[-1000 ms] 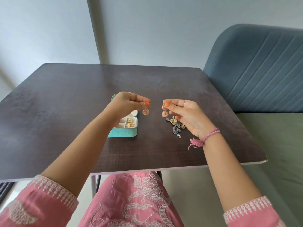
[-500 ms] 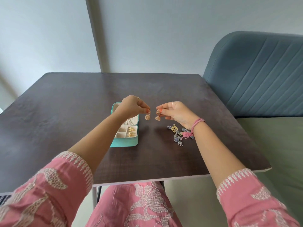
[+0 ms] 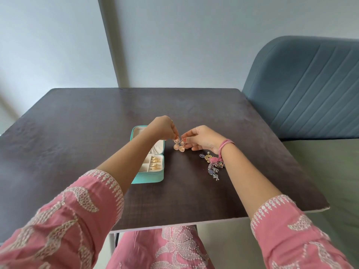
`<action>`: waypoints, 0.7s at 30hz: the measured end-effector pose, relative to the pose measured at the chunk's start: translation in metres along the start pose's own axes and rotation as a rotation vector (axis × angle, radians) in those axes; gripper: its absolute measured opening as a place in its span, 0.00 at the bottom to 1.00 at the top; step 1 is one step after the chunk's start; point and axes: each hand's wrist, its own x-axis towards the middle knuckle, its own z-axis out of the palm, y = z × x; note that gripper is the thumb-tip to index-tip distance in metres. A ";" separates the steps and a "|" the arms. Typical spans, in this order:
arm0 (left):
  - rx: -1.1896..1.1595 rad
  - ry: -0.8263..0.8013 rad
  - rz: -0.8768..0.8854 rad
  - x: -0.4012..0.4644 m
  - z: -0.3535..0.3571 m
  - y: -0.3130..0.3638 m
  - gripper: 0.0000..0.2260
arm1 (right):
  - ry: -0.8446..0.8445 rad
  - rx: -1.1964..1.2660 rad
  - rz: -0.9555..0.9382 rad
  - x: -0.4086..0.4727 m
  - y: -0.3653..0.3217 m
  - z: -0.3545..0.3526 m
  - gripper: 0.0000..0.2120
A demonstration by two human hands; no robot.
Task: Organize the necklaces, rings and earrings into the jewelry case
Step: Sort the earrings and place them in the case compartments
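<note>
Both hands have drawn together, so the two gold earrings now hang touching. Left hand (image 3: 162,126) fingers pinch one gold earring (image 3: 176,144), right hand (image 3: 203,137) fingers pinch the other earring (image 3: 182,146), beside the open jewelry case (image 3: 153,176) on the surface (image 3: 77,133).

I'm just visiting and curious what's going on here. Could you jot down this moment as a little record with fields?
Setting: dark table, blue chair at the right
Left hand: pinches a gold earring
Right hand: pinches the matching earring
Earrings: hanging side by side, close together, just right of the case
Jewelry case: teal, open, small gold pieces in its compartments
Left on table: blue earrings, partly hidden by the right wrist
</note>
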 end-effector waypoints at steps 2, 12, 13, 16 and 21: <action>0.049 -0.047 -0.013 0.003 -0.002 0.001 0.06 | 0.007 0.004 0.028 0.003 0.001 0.000 0.04; 0.021 -0.059 0.002 0.012 -0.002 0.001 0.09 | 0.006 0.043 0.056 0.003 0.000 -0.004 0.04; 0.005 -0.039 0.003 0.013 -0.001 0.002 0.09 | 0.009 0.037 0.050 0.002 0.000 -0.005 0.04; -0.083 0.046 0.008 0.011 0.001 0.005 0.08 | 0.046 0.002 0.006 -0.002 -0.001 -0.012 0.04; -0.129 0.096 0.098 0.004 0.006 0.020 0.07 | 0.150 -0.062 -0.087 -0.021 0.003 -0.038 0.05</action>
